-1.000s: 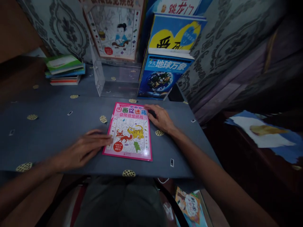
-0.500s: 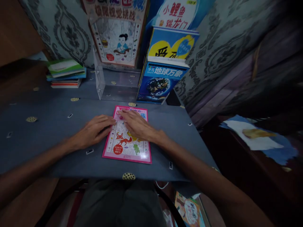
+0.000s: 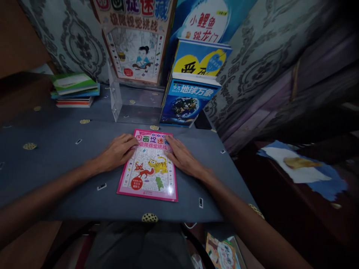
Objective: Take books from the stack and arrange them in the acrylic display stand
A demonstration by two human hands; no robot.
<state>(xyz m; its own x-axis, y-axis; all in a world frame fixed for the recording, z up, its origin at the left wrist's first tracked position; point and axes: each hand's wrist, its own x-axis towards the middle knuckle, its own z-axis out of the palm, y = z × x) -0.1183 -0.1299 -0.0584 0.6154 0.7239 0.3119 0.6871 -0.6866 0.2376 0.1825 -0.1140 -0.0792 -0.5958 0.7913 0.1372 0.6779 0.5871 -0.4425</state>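
A pink-bordered book (image 3: 148,168) with a fox and a yellow cat on its cover lies flat on the grey tablecloth (image 3: 92,203). My left hand (image 3: 119,151) rests at the book's upper left edge, fingertips touching it. On the upper right edge lies my right hand (image 3: 181,155), its fingers stretched out over the border. Neither hand grips anything; both are open, and the cover between them is in full view.
Behind the book, a clear acrylic stand (image 3: 137,112) holds a large picture book (image 3: 134,56). To its right stands a blue earth book (image 3: 186,102). Stacked books (image 3: 75,87) lie at the back left, and a dark flat object (image 3: 202,121) at the back right.
My right hand has moved right, from across the cover to its right edge, uncovering the title and the cat. My left hand stays at the left edge. The view has shifted slightly.
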